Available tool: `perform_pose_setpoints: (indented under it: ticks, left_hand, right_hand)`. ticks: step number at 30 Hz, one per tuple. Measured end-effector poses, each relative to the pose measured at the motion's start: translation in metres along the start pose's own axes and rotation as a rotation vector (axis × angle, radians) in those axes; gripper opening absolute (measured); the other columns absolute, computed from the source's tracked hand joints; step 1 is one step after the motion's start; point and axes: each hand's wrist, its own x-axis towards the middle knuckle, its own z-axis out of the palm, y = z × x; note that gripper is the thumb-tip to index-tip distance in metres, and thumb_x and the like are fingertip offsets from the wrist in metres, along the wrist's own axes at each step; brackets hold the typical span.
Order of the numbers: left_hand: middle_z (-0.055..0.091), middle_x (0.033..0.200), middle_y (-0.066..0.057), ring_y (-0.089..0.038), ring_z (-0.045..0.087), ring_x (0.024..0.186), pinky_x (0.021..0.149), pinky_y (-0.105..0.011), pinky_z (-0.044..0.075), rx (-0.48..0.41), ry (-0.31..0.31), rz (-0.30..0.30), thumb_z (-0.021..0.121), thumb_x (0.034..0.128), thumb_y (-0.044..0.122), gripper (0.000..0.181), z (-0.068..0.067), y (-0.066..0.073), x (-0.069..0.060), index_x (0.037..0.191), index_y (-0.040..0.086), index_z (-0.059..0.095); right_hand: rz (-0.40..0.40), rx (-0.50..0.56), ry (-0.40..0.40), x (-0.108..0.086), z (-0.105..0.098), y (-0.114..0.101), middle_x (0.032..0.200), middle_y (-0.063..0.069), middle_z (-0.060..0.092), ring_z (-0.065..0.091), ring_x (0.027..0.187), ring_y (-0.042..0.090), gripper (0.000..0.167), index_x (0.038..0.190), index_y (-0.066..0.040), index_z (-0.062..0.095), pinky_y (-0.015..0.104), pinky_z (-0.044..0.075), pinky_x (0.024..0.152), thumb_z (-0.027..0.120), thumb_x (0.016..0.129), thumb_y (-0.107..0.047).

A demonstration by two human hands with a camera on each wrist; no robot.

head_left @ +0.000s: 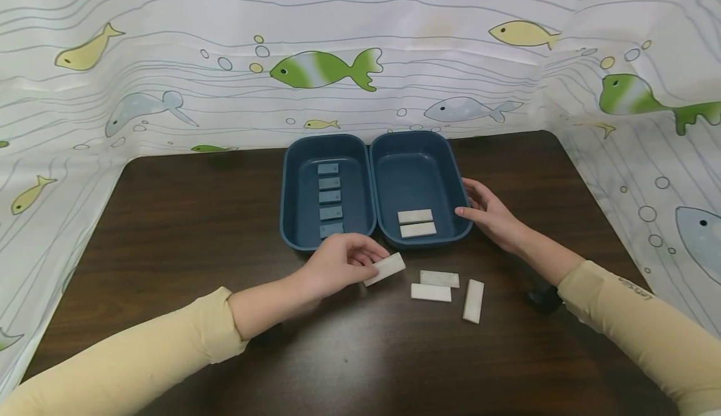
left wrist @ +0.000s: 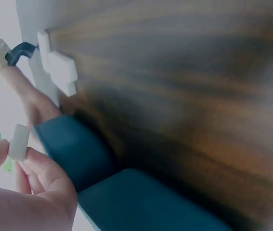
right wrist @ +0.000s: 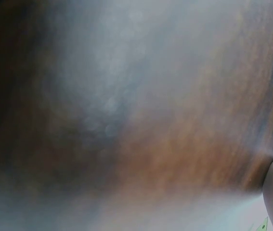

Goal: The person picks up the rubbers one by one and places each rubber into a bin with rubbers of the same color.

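Note:
In the head view my left hand (head_left: 338, 263) pinches a white rectangular block (head_left: 387, 268) between thumb and fingers, just above the table in front of the two blue bins. The left wrist view shows the same white block (left wrist: 19, 142) held at the fingertips. My right hand (head_left: 492, 219) grips the right side of the right blue bin (head_left: 408, 175), its thumb over the rim and fingers outside. Two white blocks (head_left: 418, 229) lie side by side near that bin's front. Three more white blocks (head_left: 430, 293) lie on the table, one turned lengthwise.
Touching the right bin stands the left blue bin (head_left: 301, 197), with several blue-grey blocks (head_left: 330, 197) in a column. The dark wooden table (head_left: 186, 228) is backed by a fish-patterned curtain (head_left: 225, 103). The right wrist view is mostly blurred tabletop.

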Motion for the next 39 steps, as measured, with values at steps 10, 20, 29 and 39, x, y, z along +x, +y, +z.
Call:
perform_pose_setpoints:
  ticks: [10,20,29,39]
  left_hand:
    - [0.075,0.115,-0.015,-0.018,0.065,0.096,0.081,-0.023,0.055,0.020,0.013,0.023,0.072,0.0955,-0.001,0.026,-0.010,0.019,0.019,0.121,0.000,0.076]
    - [0.073,0.120,-0.014,-0.023,0.064,0.102,0.085,-0.026,0.057,-0.007,0.042,-0.065,0.072,0.0960,0.000,0.028,-0.025,0.028,0.042,0.124,0.003,0.076]
    - [0.073,0.119,-0.014,-0.023,0.064,0.102,0.088,-0.028,0.058,0.017,0.038,-0.041,0.071,0.0965,-0.001,0.026,-0.034,0.037,0.061,0.122,0.001,0.076]
    - [0.075,0.113,-0.011,-0.023,0.067,0.100,0.084,-0.028,0.057,0.205,0.029,0.072,0.072,0.0964,0.000,0.023,-0.035,0.047,0.085,0.118,0.005,0.079]
  right_hand:
    - [0.004,-0.002,-0.003,0.001,0.001,0.000,0.166,0.023,0.027,0.049,0.128,0.007,0.071,0.167,-0.004,0.019,0.012,0.052,0.097,0.057,0.108,-0.008]
    - [-0.004,0.007,-0.007,0.001,0.000,0.000,0.164,0.021,0.028,0.048,0.129,0.007,0.070,0.167,-0.004,0.019,0.013,0.052,0.098,0.056,0.107,-0.007]
    - [-0.021,0.016,-0.007,0.002,0.000,0.001,0.161,0.015,0.033,0.050,0.129,0.006,0.069,0.166,-0.005,0.021,0.014,0.053,0.098,0.057,0.107,-0.006]
    - [-0.020,0.025,-0.006,-0.001,0.000,0.000,0.161,0.017,0.032,0.051,0.128,0.006,0.069,0.166,-0.005,0.021,0.015,0.053,0.098,0.057,0.107,-0.006]
